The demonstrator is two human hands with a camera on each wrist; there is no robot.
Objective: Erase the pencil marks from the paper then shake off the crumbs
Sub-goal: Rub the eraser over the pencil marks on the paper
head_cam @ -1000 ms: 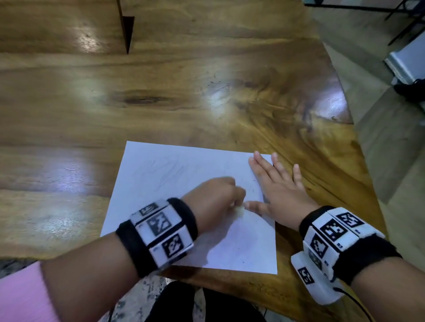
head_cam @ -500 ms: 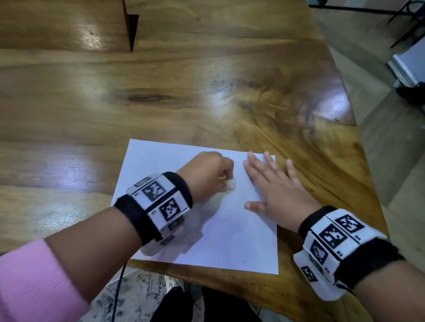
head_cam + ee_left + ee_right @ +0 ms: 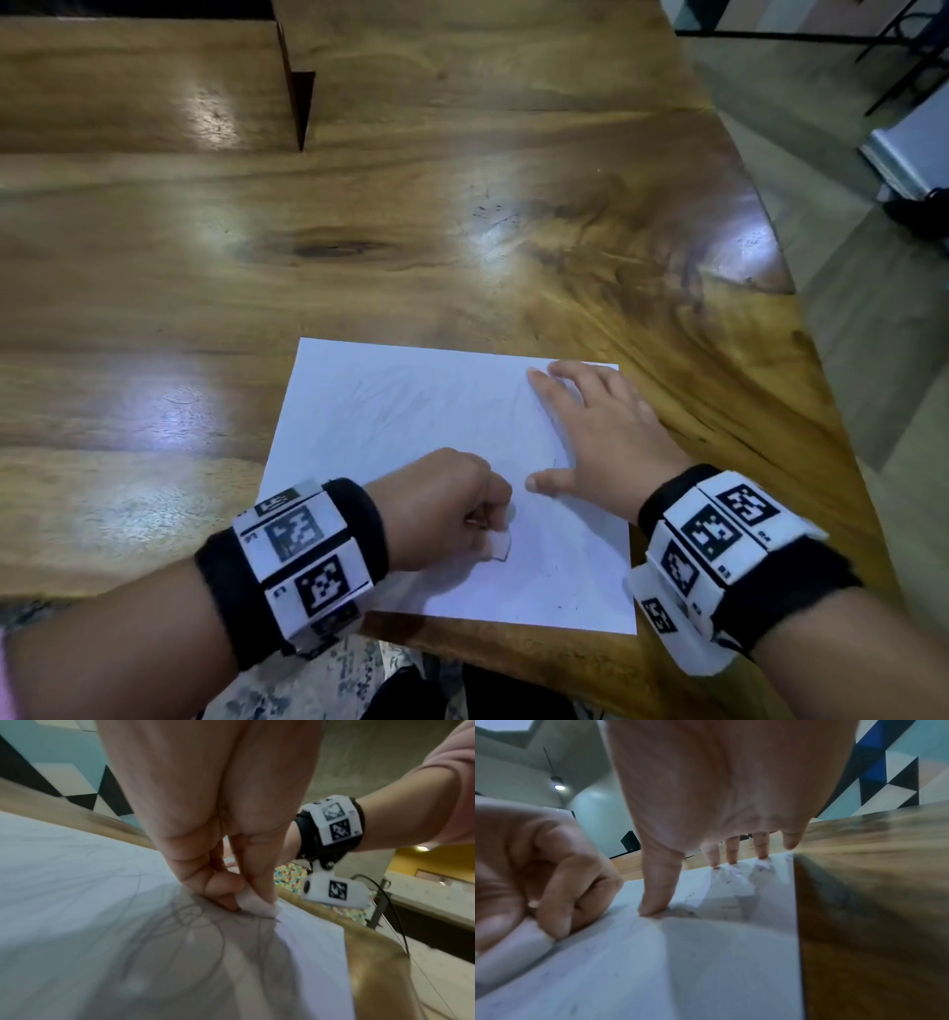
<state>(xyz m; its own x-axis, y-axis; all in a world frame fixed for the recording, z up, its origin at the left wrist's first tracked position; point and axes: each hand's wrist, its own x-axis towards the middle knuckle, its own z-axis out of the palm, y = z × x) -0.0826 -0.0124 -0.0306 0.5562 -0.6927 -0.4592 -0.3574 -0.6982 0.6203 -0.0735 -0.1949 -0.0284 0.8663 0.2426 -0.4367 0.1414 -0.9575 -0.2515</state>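
Paper lies flat on wooden table near its front edge; faint pencil marks show w/ dark crumbs toward the near right; small white eraser touches the sheet's lower middle, pinched btwn thumb & curled fingers of left hand; right hand is spread flat, fingertips & thumb pressing the paper's right side; both wrists wear black bands w/ marker tags.
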